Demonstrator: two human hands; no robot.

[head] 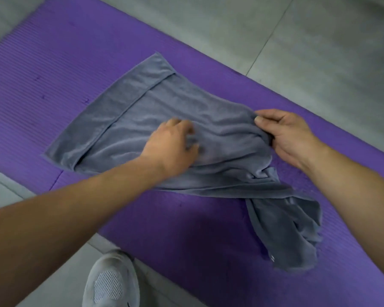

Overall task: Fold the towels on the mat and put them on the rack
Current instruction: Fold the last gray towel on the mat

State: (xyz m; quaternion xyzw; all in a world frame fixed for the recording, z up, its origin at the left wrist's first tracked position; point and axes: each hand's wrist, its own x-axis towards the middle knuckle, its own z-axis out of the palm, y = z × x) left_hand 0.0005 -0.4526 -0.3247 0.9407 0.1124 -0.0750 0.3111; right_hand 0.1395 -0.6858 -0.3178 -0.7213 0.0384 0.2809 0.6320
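Note:
A grey-blue towel (129, 111) lies partly flat on the purple mat (42, 52), its far-left end smooth and its near-right end twisted and bunched. My left hand (173, 145) rests on the middle of the towel; motion blur hides how its fingers lie. My right hand (284, 134) pinches a raised fold of the towel's right part between thumb and fingers. No rack is in view.
Grey floor tiles (297, 41) surround the mat on the far side and near left. A grey mesh shoe (111, 282) stands on the tiles at the mat's near edge. Bare mat stretches to the far left and near right.

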